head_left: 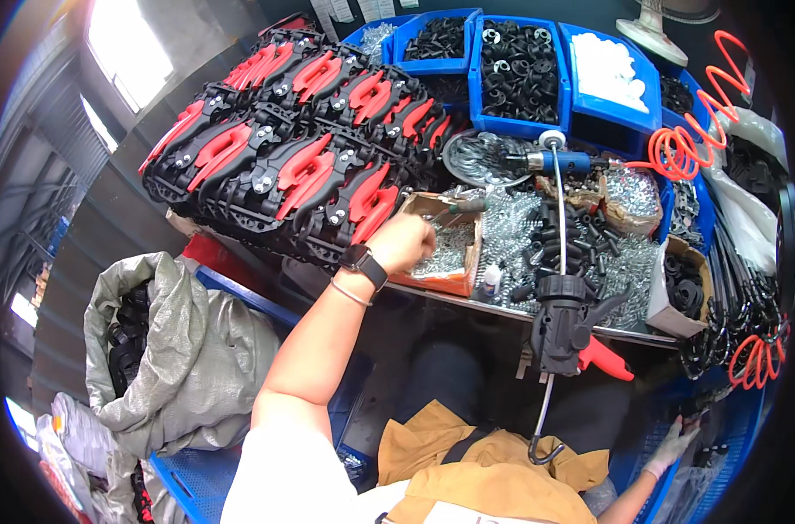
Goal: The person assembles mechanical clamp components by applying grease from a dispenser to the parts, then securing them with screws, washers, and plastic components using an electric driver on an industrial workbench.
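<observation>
My left hand, with a dark watch on its wrist, is over a cardboard box of small shiny metal parts. Its fingers are curled down at the box; whatever they hold is hidden. A green-handled tool lies across the box beside them. At lower right my gloved right hand reaches into a blue crate, fingers extended near dark parts. Between the hands, a metal rod with a hooked lower end passes through a black clamp-like body with a red handle.
Stacked black-and-red clamps fill the bench's left. Blue bins of black and white parts line the back. Loose springs, a blue air tool and its coiled red hose lie nearby. A grey sack stands at left.
</observation>
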### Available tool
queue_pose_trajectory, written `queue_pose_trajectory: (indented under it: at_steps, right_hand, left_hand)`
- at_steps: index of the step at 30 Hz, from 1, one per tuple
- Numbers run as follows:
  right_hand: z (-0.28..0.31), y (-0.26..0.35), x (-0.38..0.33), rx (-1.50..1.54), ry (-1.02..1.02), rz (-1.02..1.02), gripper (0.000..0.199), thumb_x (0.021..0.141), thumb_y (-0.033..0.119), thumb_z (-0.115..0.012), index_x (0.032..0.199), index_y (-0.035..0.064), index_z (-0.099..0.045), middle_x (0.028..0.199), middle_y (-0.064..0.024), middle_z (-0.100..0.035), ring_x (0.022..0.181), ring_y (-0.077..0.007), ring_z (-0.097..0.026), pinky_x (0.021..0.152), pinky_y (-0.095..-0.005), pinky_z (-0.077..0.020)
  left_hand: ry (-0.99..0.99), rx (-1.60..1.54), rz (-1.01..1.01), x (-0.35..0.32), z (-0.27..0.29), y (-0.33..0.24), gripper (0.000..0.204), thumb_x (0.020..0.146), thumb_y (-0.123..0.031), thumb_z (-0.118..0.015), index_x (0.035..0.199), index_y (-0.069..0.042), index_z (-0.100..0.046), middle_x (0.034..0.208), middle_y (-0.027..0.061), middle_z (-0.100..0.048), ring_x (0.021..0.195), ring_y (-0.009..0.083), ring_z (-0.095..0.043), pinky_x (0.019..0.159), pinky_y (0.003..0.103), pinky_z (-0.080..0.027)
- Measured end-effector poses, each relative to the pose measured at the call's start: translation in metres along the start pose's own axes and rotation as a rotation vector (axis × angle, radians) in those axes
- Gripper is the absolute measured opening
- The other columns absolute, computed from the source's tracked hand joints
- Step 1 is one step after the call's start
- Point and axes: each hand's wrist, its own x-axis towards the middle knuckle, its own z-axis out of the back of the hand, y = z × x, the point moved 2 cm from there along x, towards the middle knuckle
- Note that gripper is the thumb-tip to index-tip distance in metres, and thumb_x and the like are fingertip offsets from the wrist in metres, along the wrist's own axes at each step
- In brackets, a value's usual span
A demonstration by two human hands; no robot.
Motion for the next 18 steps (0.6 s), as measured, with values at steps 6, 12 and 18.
queue_pose_trajectory:
  at_steps: [6, 12, 18]
  right_hand:
    - [-0.042, 0.040, 0.052, 0.395, -0.021, 0.008, 0.074, 0.092, 0.013, -0.070, 0.152, -0.0037, -0.029, 0.148, -0.0200, -0.045, 0.129, -0.0330, -0.051, 0.108, -0.0394, -0.0410]
    - [-0.049, 0.085, 0.036, 0.201, -0.014, -0.226, 0.085, 0.087, 0.017, -0.077, 0.154, 0.0009, -0.028, 0.149, -0.0183, -0.043, 0.130, -0.0284, -0.047, 0.109, -0.0386, -0.0386]
    - [0.022, 0.052, -0.059, 0.625, -0.083, -0.328, 0.084, 0.089, 0.018, -0.074, 0.155, 0.0020, -0.024, 0.153, -0.0153, -0.039, 0.100, -0.0246, -0.061, 0.088, -0.0348, -0.0517]
  left_hand:
    - [-0.260, -1.816, 0.201, 0.010, -0.003, 0.024, 0.015, 0.097, -0.013, -0.065, 0.104, 0.001, -0.064, 0.094, 0.0081, -0.068, 0.079, 0.0152, -0.065, 0.063, 0.023, -0.053]
    - [-0.415, -2.310, 0.139, 0.010, -0.022, 0.016, 0.013, 0.097, -0.003, -0.060, 0.099, 0.009, -0.065, 0.105, 0.0203, -0.069, 0.104, 0.0323, -0.068, 0.088, 0.034, -0.063]
    - [-0.424, -2.132, -0.031, -0.014, -0.012, -0.006, 0.018, 0.096, -0.001, -0.062, 0.113, 0.003, -0.065, 0.106, 0.0146, -0.069, 0.099, 0.0227, -0.069, 0.085, 0.027, -0.062]
